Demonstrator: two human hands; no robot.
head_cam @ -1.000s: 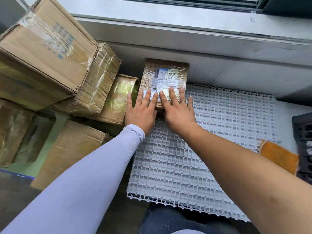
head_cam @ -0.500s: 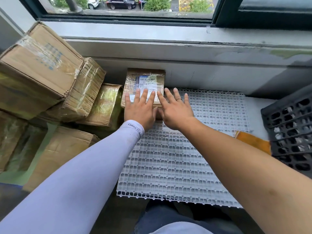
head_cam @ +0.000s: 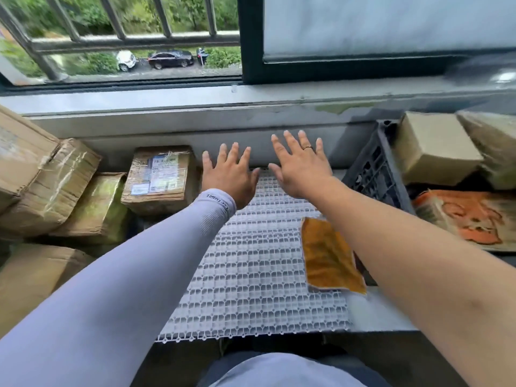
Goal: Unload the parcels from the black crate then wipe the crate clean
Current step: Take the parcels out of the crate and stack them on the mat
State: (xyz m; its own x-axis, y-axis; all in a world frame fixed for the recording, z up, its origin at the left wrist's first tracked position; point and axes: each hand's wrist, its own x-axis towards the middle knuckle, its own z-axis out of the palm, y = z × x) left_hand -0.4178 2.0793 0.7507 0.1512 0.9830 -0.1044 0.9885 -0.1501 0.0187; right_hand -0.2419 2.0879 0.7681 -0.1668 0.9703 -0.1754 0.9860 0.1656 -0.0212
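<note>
A small taped cardboard parcel [head_cam: 160, 178] with a white label lies at the back left of the white grid mat [head_cam: 251, 275], against the wall. My left hand [head_cam: 229, 177] hovers just right of it with fingers spread, holding nothing. My right hand [head_cam: 300, 166] is beside it, also spread and empty, a ring on one finger. The black crate [head_cam: 374, 174] stands at the right and holds a cardboard box [head_cam: 435, 148], a second wrapped parcel [head_cam: 494, 143] and an orange-printed package [head_cam: 469, 219]. An orange cloth [head_cam: 326, 255] lies on the mat's right side.
Several taped cardboard parcels [head_cam: 55, 185] are piled at the left, with a larger box [head_cam: 30, 277] below them. A grey window ledge [head_cam: 195, 107] runs along the back under a barred window. My knees are at the bottom edge.
Both hands have let go of the labelled parcel and moved right and up off it, fingers spread. The view has swung right, so the crate and its contents show.
</note>
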